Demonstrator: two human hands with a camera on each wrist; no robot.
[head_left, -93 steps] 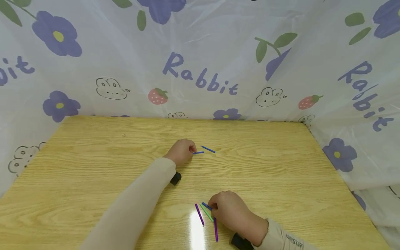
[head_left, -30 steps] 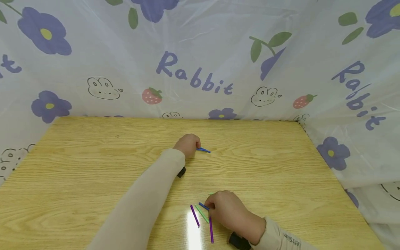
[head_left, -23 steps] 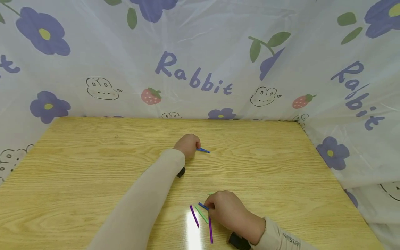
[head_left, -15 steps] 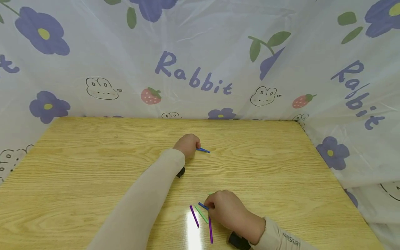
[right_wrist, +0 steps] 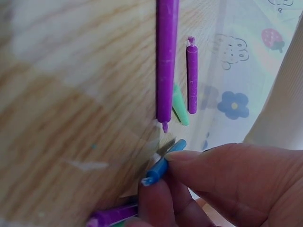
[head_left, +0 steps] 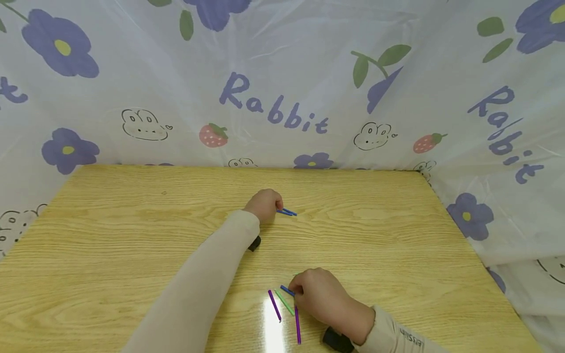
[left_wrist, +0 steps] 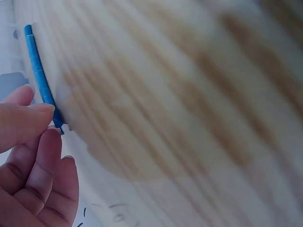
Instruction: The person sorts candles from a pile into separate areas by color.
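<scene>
Far out on the wooden table [head_left: 375, 245], my left hand [head_left: 263, 204] pinches one end of a thin blue candle [head_left: 282, 213]. A second blue candle [head_left: 293, 213] lies close along it, its near end hidden by the fingers. In the left wrist view, thumb and fingertips meet at the lower end of the blue candle [left_wrist: 40, 75]. Nearer the front, my right hand [head_left: 324, 296] holds another blue candle [right_wrist: 161, 168] between thumb and fingers. Beside it lie two purple candles [head_left: 274, 305] and a green candle [head_left: 284, 302].
Another purple candle [right_wrist: 113, 215] and a bit of green show under the right fingers in the right wrist view. A patterned sheet [head_left: 273, 73] hangs behind the table's far edge. Black wrist cameras sit at both wrists.
Since the oldest frame, my left hand has moved slightly right, bringing its blue candle alongside the other. The two blue candles looked merged half a second ago; now a narrow gap shows between their ends.
</scene>
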